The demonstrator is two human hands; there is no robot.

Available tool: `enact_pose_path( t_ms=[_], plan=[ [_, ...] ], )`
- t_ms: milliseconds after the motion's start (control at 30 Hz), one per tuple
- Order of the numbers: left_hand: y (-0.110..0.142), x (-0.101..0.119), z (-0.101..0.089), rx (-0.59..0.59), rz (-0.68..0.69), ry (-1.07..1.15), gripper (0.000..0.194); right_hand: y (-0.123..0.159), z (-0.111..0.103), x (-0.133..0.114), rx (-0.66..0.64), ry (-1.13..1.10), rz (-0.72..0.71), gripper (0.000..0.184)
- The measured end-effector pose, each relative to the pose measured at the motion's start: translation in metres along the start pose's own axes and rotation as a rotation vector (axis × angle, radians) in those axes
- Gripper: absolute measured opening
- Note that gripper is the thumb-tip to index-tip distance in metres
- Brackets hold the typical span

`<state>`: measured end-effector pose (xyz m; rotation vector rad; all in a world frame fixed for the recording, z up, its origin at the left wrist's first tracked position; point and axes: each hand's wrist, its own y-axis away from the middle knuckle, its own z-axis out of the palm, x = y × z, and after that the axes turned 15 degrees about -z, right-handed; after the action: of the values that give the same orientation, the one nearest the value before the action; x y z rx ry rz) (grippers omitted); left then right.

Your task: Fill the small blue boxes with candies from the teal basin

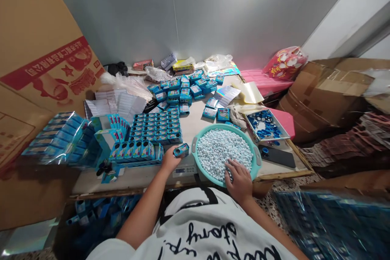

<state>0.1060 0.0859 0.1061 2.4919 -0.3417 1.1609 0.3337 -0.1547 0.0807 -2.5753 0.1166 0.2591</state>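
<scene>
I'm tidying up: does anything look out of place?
A small, round blue piece sits on the black rectangular phone, apart from similar blue pieces in the white rectangular tray, so it looks stray. No spill shows beside the turquoise plastic basin.

pellets [224, 146] lie in the basin [256, 156] on the table [196, 114], phone [280, 157] right, boxes [155, 127] left.

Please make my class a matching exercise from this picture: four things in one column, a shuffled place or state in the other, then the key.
1. Left hand
2. Pale pellets
3. Dark phone
4. Blue parts

A. In a shallow white tray
B. Holding a small blue box
C. Lying beside the basin
D. In the round turquoise basin

Pairs: 1-B, 2-D, 3-C, 4-A
</scene>
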Motion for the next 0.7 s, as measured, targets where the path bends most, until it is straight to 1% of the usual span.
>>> enact_pose_path(
  t_ms=[67, 100, 167, 233, 300, 367, 433, 567, 700],
  plan=[
    [0.003, 0.02, 0.0, 0.108, 0.198, -0.07, 0.037, -0.001, -0.001, 0.0, 0.0, -0.003, -0.001, 0.032],
    [0.004, 0.033, 0.0, 0.138, 0.293, -0.148, 0.038, -0.001, -0.001, 0.0, -0.001, -0.005, 0.0, 0.032],
    [0.005, 0.056, 0.004, 0.107, 0.444, -0.374, 0.04, -0.002, -0.002, 0.0, -0.002, -0.005, 0.006, 0.031],
    [0.004, 0.072, 0.011, 0.061, 0.534, -0.587, 0.042, -0.001, -0.002, 0.0, -0.001, -0.003, 0.013, 0.032],
    [0.003, 0.079, 0.019, 0.087, 0.562, -0.705, 0.045, -0.001, -0.002, 0.001, -0.003, -0.005, 0.012, 0.032],
    [0.003, 0.078, 0.025, 0.157, 0.539, -0.751, 0.046, -0.001, -0.002, 0.001, -0.006, -0.011, 0.008, 0.033],
    [0.002, 0.075, 0.028, 0.182, 0.537, -0.781, 0.046, -0.002, -0.003, 0.001, 0.001, -0.016, 0.014, 0.033],
    [-0.002, 0.07, 0.025, 0.165, 0.578, -0.828, 0.046, -0.003, -0.003, 0.0, 0.009, -0.022, 0.026, 0.031],
    [-0.007, 0.07, 0.019, 0.162, 0.559, -0.845, 0.046, -0.002, -0.003, 0.0, -0.003, -0.022, 0.03, 0.031]
  ],
)
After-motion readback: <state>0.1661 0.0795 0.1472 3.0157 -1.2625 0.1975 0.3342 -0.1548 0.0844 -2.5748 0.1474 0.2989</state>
